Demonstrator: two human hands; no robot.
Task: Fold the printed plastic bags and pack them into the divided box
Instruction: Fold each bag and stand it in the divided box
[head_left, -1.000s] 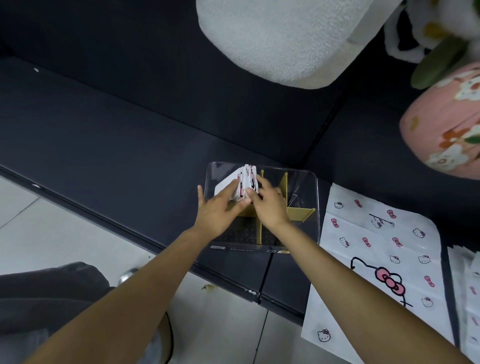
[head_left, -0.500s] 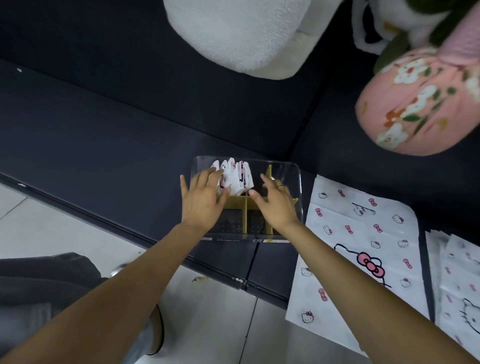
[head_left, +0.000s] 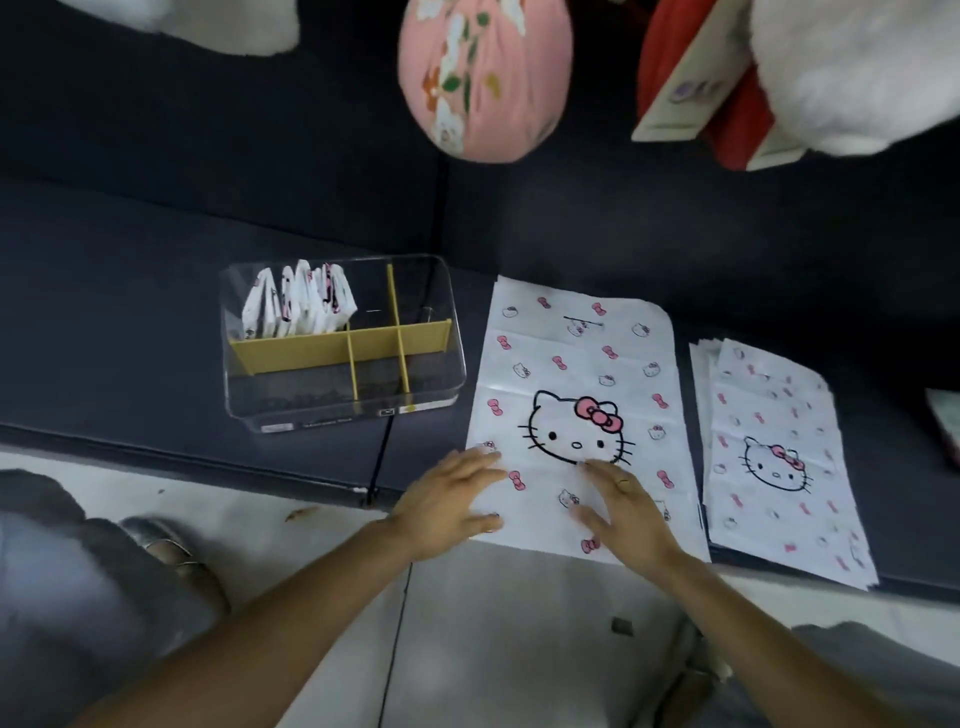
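Observation:
A clear divided box (head_left: 441, 332) with yellow dividers stands on the dark bench. Several folded printed bags (head_left: 298, 306) stand upright in its back left compartment. To the right of the box a flat white bag (head_left: 576, 364) printed with a cat face and pink bows lies spread out. My left hand (head_left: 449, 504) rests on its near left edge with fingers straight. My right hand (head_left: 626, 509) lies flat on its near middle, below the cat face. A stack of more flat printed bags (head_left: 779, 462) lies further right.
A pink flowered cushion (head_left: 485, 78), white fluffy cushions (head_left: 857, 73) and a red and white box (head_left: 696, 88) lean against the dark backrest. The bench's front edge runs just under my hands, with pale floor tiles and my shoe (head_left: 171, 551) below.
Both hands left the folded bags in the box and moved right onto the flat bag. The view swung right, and the stack of bags came into sight.

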